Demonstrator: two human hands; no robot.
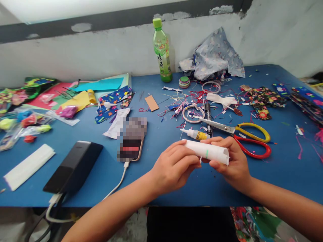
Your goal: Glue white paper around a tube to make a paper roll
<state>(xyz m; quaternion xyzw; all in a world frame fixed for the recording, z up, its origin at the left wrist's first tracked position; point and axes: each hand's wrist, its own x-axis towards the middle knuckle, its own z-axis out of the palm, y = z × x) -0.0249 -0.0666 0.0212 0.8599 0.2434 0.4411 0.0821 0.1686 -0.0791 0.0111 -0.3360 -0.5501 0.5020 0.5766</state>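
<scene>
A white rolled tube point(213, 152), paper or cloth, with a small green mark on its side, is held between both hands above the table's front part. My left hand point(176, 163) wraps its fingers over the tube's left end. My right hand point(233, 161) grips the right end from behind and below, its thumb near the open rim. Just beyond the hands lie a small glue bottle point(196, 134) with a yellow label, a black marker point(208, 117) and large scissors point(242, 134) with one yellow and one red handle.
A green tea bottle point(163, 55) stands by the wall. Tape rings point(193, 113), thread scraps and patterned cloth point(217, 55) lie behind. To the left are a phone on a cable point(132, 141), a black power bank point(73, 168), a folded white strip point(29, 166) and coloured paper point(101, 84).
</scene>
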